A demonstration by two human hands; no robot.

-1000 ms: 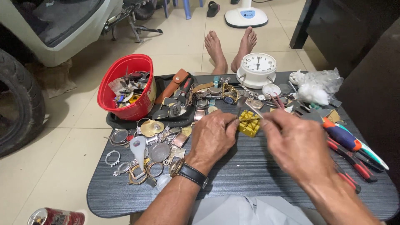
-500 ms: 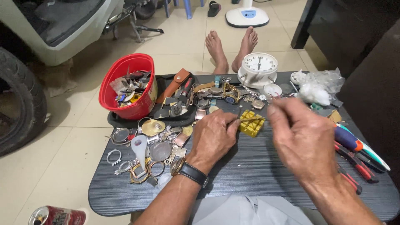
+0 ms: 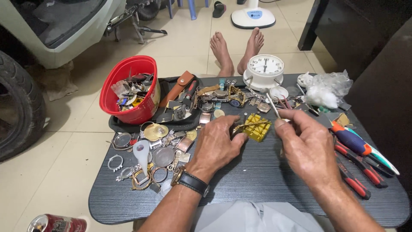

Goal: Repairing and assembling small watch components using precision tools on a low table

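Two hands work over your dark table. Your left hand presses a gold watch band onto the yellow block. Your right hand pinches a thin tool. Next, I think, aim its tip carefully at one tiny pin.

Left hand covers near end of yellow block. Right hand hides lower part of thin tool. Drink can cut by bottom edge. Small parts in red bowl indistinct.
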